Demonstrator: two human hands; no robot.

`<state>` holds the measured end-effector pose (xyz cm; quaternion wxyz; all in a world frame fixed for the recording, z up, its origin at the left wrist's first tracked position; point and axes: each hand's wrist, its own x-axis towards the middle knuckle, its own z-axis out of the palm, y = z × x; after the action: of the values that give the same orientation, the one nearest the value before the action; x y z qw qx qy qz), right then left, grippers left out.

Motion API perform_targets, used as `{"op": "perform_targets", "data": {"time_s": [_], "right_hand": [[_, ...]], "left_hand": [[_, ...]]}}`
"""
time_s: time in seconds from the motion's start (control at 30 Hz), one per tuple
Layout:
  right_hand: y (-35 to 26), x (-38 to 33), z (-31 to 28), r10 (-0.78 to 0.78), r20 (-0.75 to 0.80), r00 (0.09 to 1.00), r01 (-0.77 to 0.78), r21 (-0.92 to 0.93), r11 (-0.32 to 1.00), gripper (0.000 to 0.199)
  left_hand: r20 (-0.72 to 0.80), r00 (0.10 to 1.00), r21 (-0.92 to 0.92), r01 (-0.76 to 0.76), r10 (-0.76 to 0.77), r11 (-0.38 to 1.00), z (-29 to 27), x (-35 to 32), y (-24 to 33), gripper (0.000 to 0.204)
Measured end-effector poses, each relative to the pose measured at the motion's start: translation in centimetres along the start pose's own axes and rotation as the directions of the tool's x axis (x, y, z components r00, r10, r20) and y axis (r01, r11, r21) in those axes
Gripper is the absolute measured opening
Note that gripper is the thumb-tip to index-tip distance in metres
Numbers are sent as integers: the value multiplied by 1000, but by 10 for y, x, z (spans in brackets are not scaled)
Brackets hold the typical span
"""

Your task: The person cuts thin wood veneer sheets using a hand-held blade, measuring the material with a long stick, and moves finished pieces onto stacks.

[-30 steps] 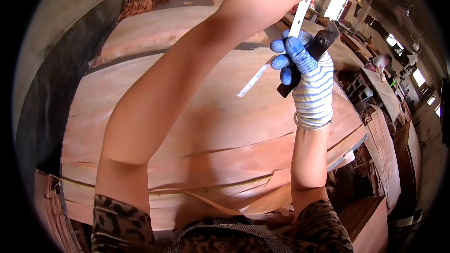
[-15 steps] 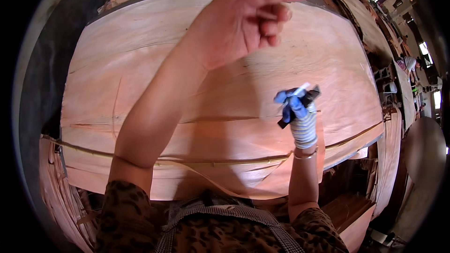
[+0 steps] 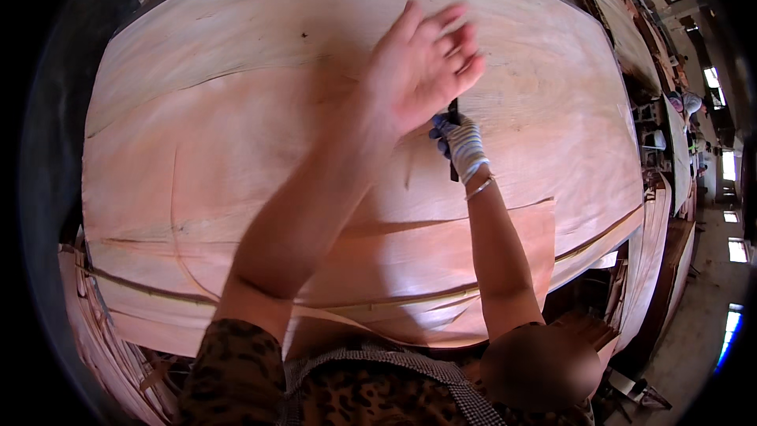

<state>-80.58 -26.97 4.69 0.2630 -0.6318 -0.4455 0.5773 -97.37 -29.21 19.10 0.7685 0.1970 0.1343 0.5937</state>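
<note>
My left hand (image 3: 430, 63), bare and slightly blurred, hovers above a wide, pale pinkish wood veneer sheet (image 3: 236, 126). Its fingers are loosely bent and apart, with nothing visible in them. Just below it, my right hand (image 3: 461, 142) wears a blue-and-white striped glove. The gloved fingers are closed around a slim black bar-shaped tool (image 3: 454, 170), whose ends stick out above and below the grip. My left wrist comes close to the tool's upper end in this view. The sheet has cracks and wavy grain under both hands.
A thin long rod (image 3: 150, 290) lies across the near part of the sheet. A loose veneer piece (image 3: 528, 229) lies by my right forearm. Veneer scraps (image 3: 95, 315) hang at the near left. More stacked sheets (image 3: 607, 24) stand at right, with a distant person (image 3: 691, 102) beyond.
My left hand has come down and nearer, and the white strip at its fingertip no longer shows. My right hand has moved forward and left with the black tool; its white strip is no longer visible.
</note>
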Motion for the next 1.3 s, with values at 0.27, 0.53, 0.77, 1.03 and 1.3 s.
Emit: {"op": "perform_targets", "data": {"time_s": [0.27,0.53,0.77,1.03,1.3], "right_hand": [[66,57,3,93,-111,989,-102,-74,992,14],[71,15,-17,177,-169,970,-209,-195,958,16],[100,19,-44,-386,39,922,216,-879,426,12],[-18,10,31,-11,71,997,28,-257,966,22],[-58,91,297,-87,383,920,189,-238,953,18]], "left_hand": [[371,923,781,-251,101,-571,-198,17,-102,44],[401,829,638,-558,-390,-531,-216,28,-111,43],[401,753,615,-643,-521,-456,-201,20,-98,40],[-313,948,845,249,59,473,-212,-34,-8,44],[44,808,625,436,587,-647,-317,-119,115,59]]}}
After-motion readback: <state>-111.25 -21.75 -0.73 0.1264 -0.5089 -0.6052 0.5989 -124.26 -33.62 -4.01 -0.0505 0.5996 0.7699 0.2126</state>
